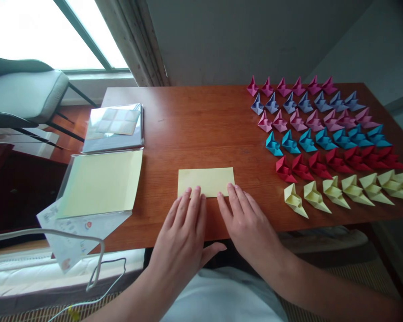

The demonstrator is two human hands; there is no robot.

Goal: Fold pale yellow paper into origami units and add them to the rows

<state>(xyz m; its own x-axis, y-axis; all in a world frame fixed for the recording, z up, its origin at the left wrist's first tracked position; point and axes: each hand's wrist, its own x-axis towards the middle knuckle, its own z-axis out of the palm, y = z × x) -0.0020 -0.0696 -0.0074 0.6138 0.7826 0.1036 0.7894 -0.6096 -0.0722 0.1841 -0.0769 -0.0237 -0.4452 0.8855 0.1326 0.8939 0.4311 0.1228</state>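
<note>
A pale yellow sheet of origami paper (205,180), folded into a flat rectangle, lies on the wooden table (195,129) in front of me. The fingertips of my left hand (187,219) rest on its near left edge, fingers stretched out and thumb spread to the right. My right hand (245,219) lies flat with its fingertips at the near right corner of the paper. Neither hand grips anything. To the right stand rows of folded paper figures, with yellow ones (317,197) nearest and red ones (336,160) behind them.
Further back are blue (307,140), pink (297,120), lavender (305,103) and magenta figures (283,87). At left lie a stack of yellow paper (100,179), a clear-wrapped pack (117,129) and a printed sheet (87,237). A cable (102,252) hangs near the front left; a chair (27,94) stands beyond.
</note>
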